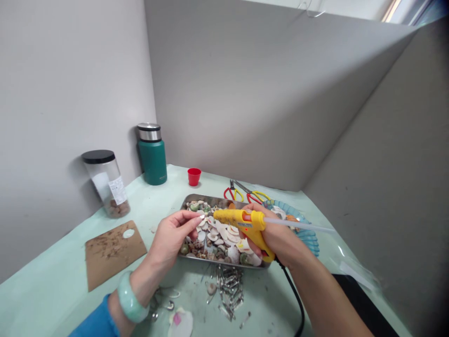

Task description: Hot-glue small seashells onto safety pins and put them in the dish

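My right hand (261,229) is wrapped round the handle of a yellow glue gun (242,220), with a translucent glue stick (301,225) poking out of its back. The gun's nozzle points left and is close to the fingertips of my left hand (175,229). Those fingers pinch a small whitish piece, too small to name. Both hands are over a metal tray (224,264) full of shells (213,234). In front of the tray lies a heap of silver safety pins (229,290).
Brown cardboard (114,252), a clear jar (108,187), a green flask (153,157) and a red cup (194,177) are at left and back. Scissors (233,189) and a blue dish (310,238) stand right. A black cord (296,295) trails forward from the gun.
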Demonstrator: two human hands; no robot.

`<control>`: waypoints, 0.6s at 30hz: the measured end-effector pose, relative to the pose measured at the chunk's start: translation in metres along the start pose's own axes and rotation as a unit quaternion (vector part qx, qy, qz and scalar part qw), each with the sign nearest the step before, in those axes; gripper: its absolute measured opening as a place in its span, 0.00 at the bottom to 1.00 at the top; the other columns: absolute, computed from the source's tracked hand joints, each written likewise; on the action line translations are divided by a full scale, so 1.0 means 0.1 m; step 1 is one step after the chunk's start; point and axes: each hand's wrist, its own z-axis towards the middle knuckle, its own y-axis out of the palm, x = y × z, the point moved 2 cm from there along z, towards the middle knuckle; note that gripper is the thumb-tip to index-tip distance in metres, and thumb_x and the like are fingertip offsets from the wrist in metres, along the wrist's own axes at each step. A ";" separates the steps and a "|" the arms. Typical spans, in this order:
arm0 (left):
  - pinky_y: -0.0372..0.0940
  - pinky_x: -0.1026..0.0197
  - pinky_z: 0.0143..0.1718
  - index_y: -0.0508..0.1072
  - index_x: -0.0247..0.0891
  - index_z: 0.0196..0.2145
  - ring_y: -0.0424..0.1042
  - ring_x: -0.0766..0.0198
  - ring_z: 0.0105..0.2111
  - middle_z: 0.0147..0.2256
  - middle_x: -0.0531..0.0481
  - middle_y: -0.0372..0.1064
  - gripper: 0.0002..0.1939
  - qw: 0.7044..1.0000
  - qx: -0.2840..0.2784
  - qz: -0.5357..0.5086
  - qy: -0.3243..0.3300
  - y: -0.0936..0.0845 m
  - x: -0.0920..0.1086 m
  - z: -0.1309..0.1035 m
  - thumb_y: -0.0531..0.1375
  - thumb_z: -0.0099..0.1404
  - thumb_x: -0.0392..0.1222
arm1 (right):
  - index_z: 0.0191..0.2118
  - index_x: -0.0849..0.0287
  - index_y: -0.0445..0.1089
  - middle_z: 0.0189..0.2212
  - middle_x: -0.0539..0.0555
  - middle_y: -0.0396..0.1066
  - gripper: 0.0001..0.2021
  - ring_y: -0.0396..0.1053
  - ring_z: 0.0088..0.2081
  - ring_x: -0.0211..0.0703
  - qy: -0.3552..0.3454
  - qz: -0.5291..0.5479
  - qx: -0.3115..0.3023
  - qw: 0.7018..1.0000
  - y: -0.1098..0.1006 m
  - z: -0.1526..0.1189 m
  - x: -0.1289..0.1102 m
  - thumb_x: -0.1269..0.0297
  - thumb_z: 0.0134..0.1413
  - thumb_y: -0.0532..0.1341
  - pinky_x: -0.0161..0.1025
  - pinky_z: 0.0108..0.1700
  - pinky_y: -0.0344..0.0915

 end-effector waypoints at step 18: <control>0.58 0.68 0.22 0.75 0.35 0.30 0.63 0.70 0.19 0.18 0.56 0.66 0.09 1.000 0.001 0.003 0.005 -0.01 -0.01 0.00 0.64 0.51 0.42 | 0.39 0.53 0.56 0.17 0.44 0.62 0.11 0.54 0.10 0.32 -0.002 0.005 -0.006 1.000 0.02 -0.02 -0.02 0.56 0.50 0.52 0.29 0.11 0.46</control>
